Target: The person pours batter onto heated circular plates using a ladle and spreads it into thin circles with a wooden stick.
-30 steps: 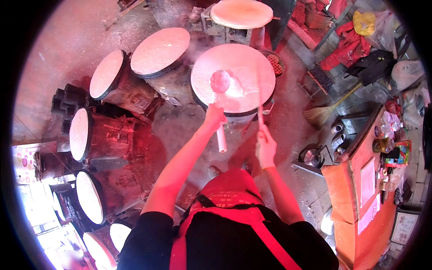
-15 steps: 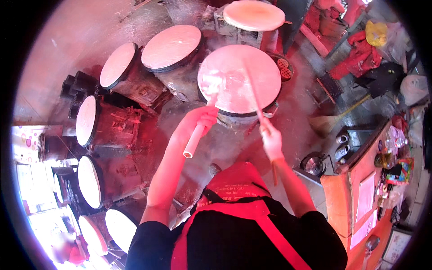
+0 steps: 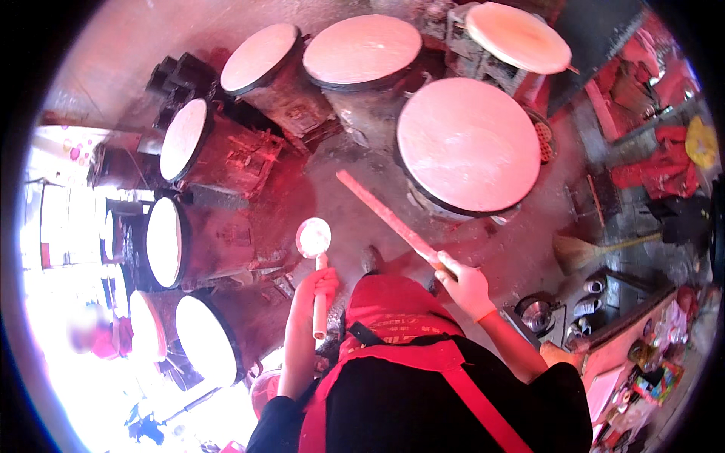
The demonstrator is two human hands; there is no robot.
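Observation:
My left hand (image 3: 320, 288) grips the pale handle of a round ladle (image 3: 313, 237), its bowl pointing away from me above the floor. My right hand (image 3: 466, 285) holds a long flat wooden stick (image 3: 384, 215) that slants up to the left, its tip short of the nearest round griddle (image 3: 468, 143). That griddle carries a thin pale sheet over its whole top. Both hands are pulled back from it, close to my red apron (image 3: 393, 317).
Several more round griddles on dark stoves ring me: at the back (image 3: 362, 49), back right (image 3: 517, 36), and down the left side (image 3: 183, 140), (image 3: 164, 241), (image 3: 205, 340). A broom (image 3: 596, 249) and metal pots (image 3: 538, 315) lie to the right.
Both hands have drawn back from the nearest griddle toward my body. The ladle left the griddle's surface and the stick swung off it to the left. The view has turned left.

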